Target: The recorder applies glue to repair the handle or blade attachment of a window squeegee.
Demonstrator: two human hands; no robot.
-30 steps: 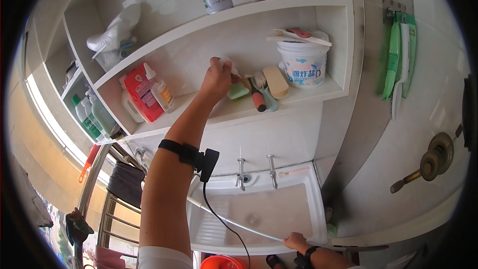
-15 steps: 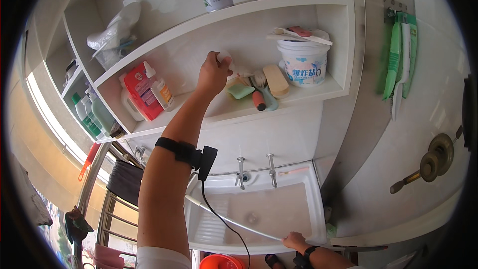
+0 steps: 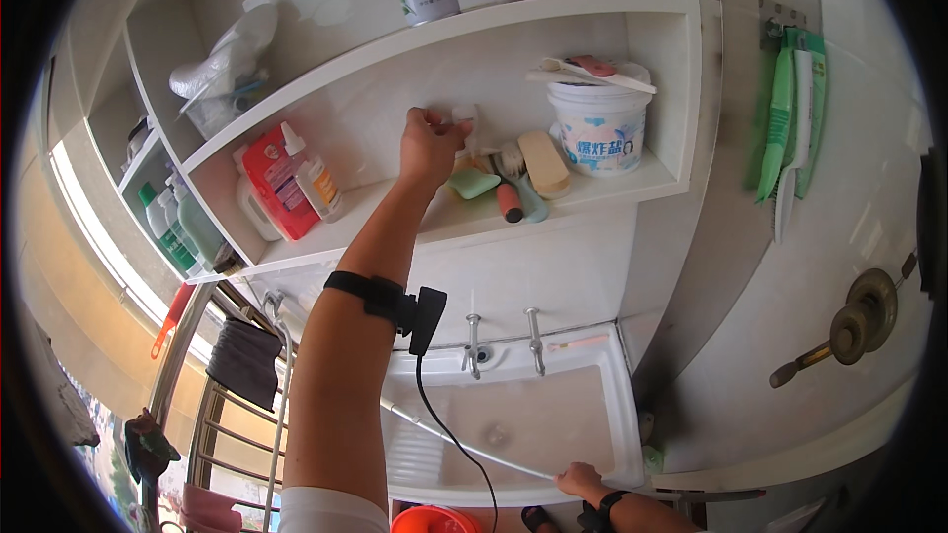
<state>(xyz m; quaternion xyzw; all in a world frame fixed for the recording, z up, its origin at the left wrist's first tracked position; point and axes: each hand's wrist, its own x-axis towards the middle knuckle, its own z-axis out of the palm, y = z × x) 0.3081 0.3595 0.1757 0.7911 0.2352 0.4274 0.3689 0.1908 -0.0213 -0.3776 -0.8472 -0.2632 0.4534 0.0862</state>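
Observation:
My left hand (image 3: 433, 150) reaches up into the middle shelf compartment. Its fingers are parted next to a small whitish, partly clear container (image 3: 466, 122), whose kind I cannot make out; the fingertips seem to touch it or lie just in front of it. Right of that hand are a green soap-like dish (image 3: 473, 183), a brush with a red-tipped handle (image 3: 509, 199) and a beige oblong brush (image 3: 544, 164). Low down, my right hand (image 3: 580, 481) is closed around the end of a thin white pole (image 3: 464, 439), which slants across the sink (image 3: 628, 415).
A white tub (image 3: 604, 138) with a brush on its lid stands at the compartment's right. Red and white bottles (image 3: 279, 183) are at its left. Two taps (image 3: 534, 341) rise behind the sink; an orange bucket (image 3: 434, 519) sits below. Door handle (image 3: 849, 331) at right.
My left hand has loosened its fingers and shifted slightly right, and more of the whitish container now shows beside it. My right hand stays on the pole.

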